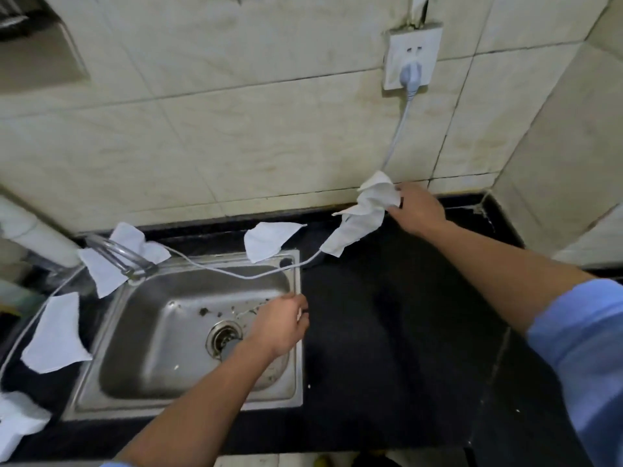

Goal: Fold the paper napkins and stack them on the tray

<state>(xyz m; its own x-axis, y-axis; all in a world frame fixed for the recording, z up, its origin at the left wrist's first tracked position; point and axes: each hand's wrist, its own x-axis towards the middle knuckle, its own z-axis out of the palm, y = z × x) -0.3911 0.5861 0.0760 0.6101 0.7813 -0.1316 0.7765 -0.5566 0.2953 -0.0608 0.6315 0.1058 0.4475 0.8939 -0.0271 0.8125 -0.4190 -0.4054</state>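
Right hand [418,210] pinches 1 crumpled napkin [365,214] above the black counter [404,315] — left hand [281,328] hovers over the sink [188,406], fingers loosely curled, holding nothing.

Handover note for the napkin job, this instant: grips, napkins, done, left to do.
Right grip holds a crumpled napkin up near the wall.
Left grip is curled at the sink rim; whether it holds anything is unclear.
Unfolded: back-rim napkin, faucet napkin, left napkin, corner napkin.
Done: nothing folded; no tray in view.
Left: fold all, stack on tray.
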